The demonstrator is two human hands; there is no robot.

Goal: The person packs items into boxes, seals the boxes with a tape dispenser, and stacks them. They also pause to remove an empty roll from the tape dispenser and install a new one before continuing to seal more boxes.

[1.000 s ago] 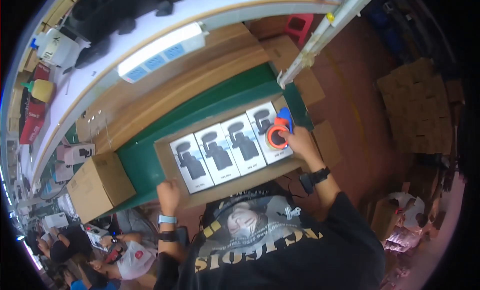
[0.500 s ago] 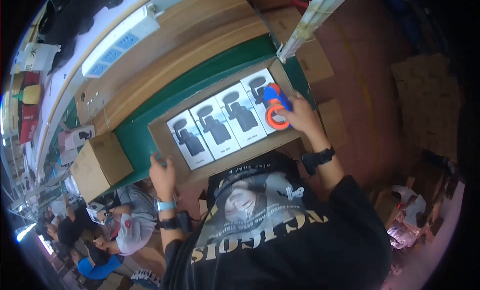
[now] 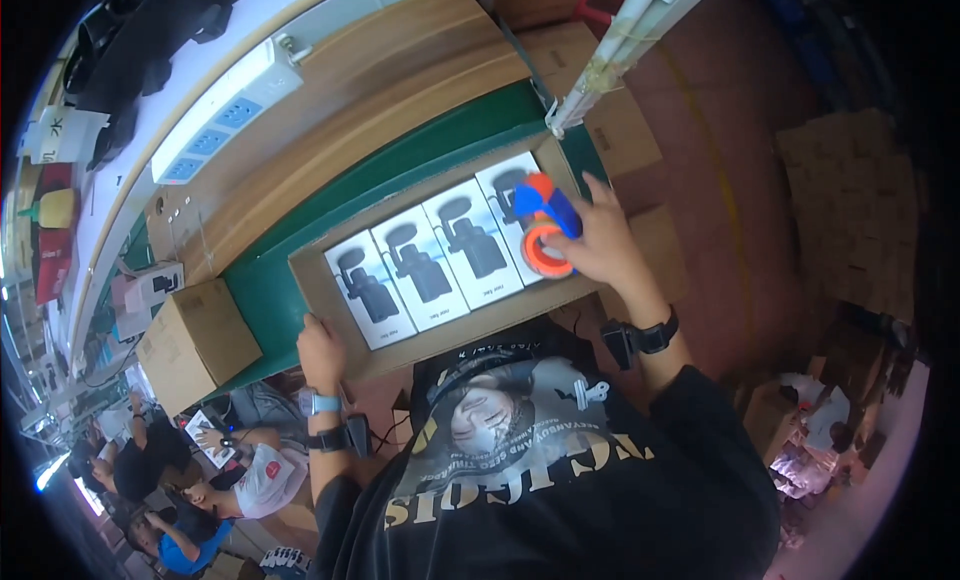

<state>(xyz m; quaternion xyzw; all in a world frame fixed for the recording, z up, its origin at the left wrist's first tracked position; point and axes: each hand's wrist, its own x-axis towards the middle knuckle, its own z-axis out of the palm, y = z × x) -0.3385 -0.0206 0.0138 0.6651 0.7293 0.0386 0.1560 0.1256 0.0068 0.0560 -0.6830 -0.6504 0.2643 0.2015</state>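
Four white product boxes [image 3: 470, 240] were packed in the cardboard carton [image 3: 480, 322], its top unclosed, while at three o'clock a tape dispenser [image 3: 558, 214] was gripped by the right hand [image 3: 606, 244], the left hand [image 3: 321, 351] being apart at eight, its grip unclear.

- Carton [image 3: 312, 275] on counter [image 3: 265, 292]; four boxes [image 3: 468, 242] in a row inside.
- Tape dispenser [image 3: 552, 214] in right hand [image 3: 605, 242], over rightmost box.
- Left hand [image 3: 322, 350] at carton's near-left corner.
- Second carton [image 3: 198, 338] left, on counter.
- Power strip [image 3: 228, 110] behind.
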